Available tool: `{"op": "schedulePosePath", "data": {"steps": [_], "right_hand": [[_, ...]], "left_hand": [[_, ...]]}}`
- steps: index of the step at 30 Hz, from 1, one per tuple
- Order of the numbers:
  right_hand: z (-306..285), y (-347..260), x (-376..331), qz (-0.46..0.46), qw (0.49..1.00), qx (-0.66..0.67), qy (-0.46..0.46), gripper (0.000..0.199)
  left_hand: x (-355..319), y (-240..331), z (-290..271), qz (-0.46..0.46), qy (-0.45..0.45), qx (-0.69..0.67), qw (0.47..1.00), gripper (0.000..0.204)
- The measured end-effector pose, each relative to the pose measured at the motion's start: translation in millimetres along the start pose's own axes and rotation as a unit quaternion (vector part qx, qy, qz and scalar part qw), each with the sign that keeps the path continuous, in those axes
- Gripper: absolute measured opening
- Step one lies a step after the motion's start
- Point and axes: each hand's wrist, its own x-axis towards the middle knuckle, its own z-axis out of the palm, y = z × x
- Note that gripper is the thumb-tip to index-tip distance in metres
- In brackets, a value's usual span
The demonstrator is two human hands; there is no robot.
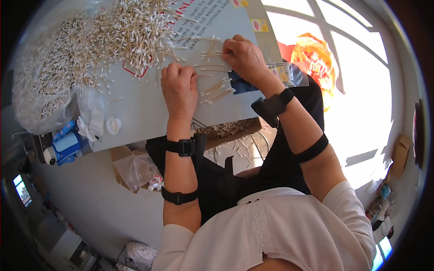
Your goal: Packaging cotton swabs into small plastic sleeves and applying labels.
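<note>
Cotton swabs (pixel 140 34), slim and bulb-tipped, litter the tabletop (pixel 135 113).

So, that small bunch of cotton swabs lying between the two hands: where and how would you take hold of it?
I'd pinch the small swab bunch mid-stick, from above, fingers across the shafts: it lies flat, its sticks roughly parallel on a slant, with cotton tips at the ends.
</note>
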Motion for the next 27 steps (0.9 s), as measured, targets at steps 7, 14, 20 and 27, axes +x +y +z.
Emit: {"op": "schedulePosePath", "data": {"steps": [7, 14, 20, 27], "right_hand": [[4, 1, -1, -0.085, 0.995, -0.003, -0.045, 0.002], [4, -11, -1, -0.03, 0.998, 0.048, -0.017, 0.011], [14, -10, 12, -0.024, 0.999, -0.027, -0.03, 0.015], [16, -5, 19, -0.01, 0.999, -0.05, -0.02, 0.009]], "left_hand": [[-8, 20, 13, 0.007, -0.009, -0.02, 1.0, 0.03], [0, 6, 14, -0.081, 0.042, -0.006, 0.996, 0.033], [36, 8, 14, -0.116, -0.1, 0.045, 0.987, 0.015], [61, -8, 7, -0.088, -0.145, 0.054, 0.984, 0.004]]}}
